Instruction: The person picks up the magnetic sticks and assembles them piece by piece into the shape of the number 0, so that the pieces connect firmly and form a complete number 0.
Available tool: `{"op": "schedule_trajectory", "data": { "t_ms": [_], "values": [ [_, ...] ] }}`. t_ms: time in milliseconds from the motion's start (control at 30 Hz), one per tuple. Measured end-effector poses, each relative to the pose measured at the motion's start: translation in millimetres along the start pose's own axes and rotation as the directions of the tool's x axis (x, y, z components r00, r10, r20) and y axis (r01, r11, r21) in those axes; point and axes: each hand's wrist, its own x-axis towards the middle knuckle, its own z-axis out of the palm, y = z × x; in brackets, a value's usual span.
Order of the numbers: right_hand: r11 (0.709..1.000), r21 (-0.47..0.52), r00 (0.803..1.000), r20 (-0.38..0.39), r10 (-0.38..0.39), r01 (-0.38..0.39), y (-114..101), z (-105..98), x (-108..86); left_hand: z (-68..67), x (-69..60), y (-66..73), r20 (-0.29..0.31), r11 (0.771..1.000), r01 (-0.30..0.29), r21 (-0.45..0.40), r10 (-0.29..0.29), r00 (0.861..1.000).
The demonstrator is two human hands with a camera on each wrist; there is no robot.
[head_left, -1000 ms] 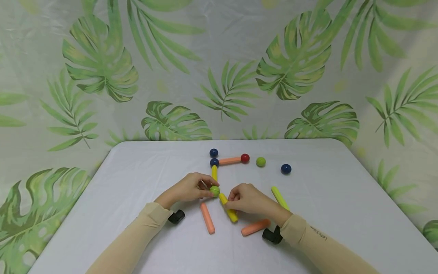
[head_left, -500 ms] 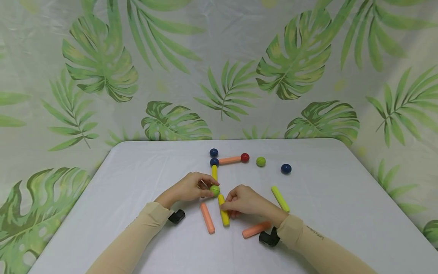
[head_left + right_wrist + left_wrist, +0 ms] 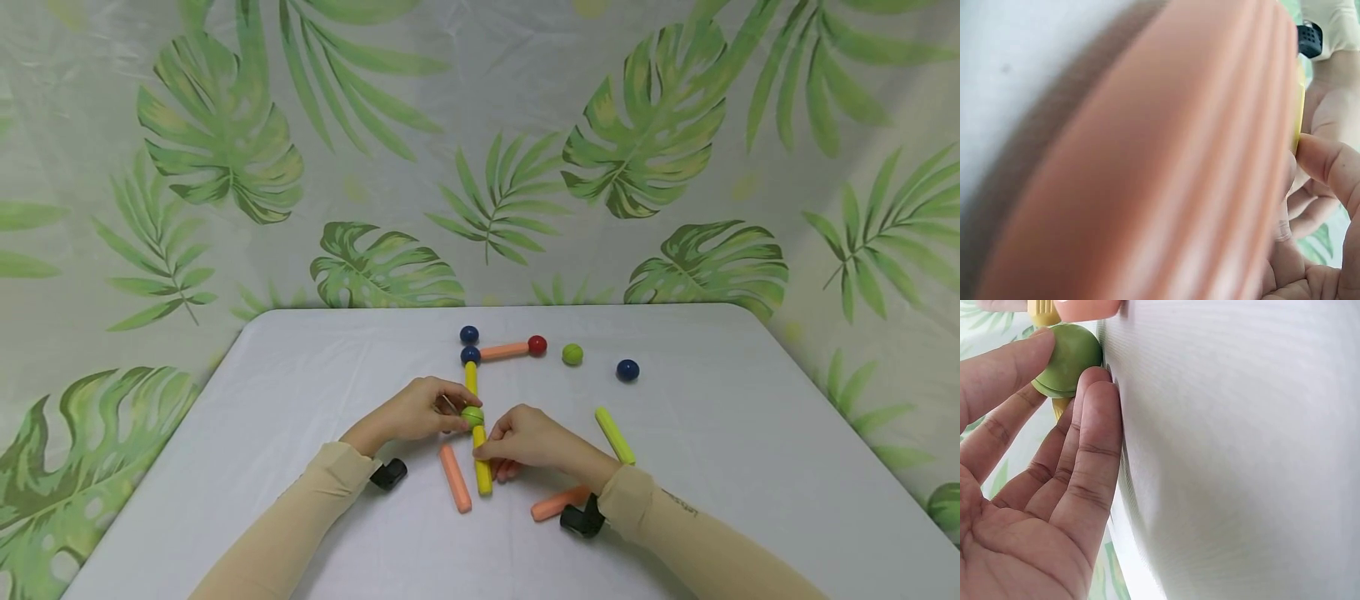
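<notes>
Left hand (image 3: 414,410) grips a green ball (image 3: 472,416); right hand (image 3: 537,437), a yellow stick (image 3: 483,475).

In the right wrist view we find the orange stick (image 3: 1147,175) blurred, cut off at the edges and hiding most of the yellow stick (image 3: 1300,112); we cannot read the lettering (image 3: 679,502) on the right sleeve (image 3: 720,537).

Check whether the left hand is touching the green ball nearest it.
Touching. The left wrist view shows it: the left hand has its fingers pinching the green ball, with no gap visible.
</notes>
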Motion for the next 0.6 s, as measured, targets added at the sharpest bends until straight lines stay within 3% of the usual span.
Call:
{"op": "schedule_trajectory", "data": {
  "t_ms": [367, 600],
  "values": [
    [1.0, 0.025, 1.0, 0.018, -0.018, 0.017, 0.4, 2.1, 4.1, -0.6, 0.8, 0.3, 0.009, 1.0, 0.011, -0.016, -0.011, 1.0],
    [0.999, -0.027, 0.998, 0.031, -0.046, 0.047, 2.3, 2.6, 2.6, -0.7, 1.8, -0.7, 0.003, 1.0, 0.026, 0.001, -0.026, 1.0]
  ]
}}
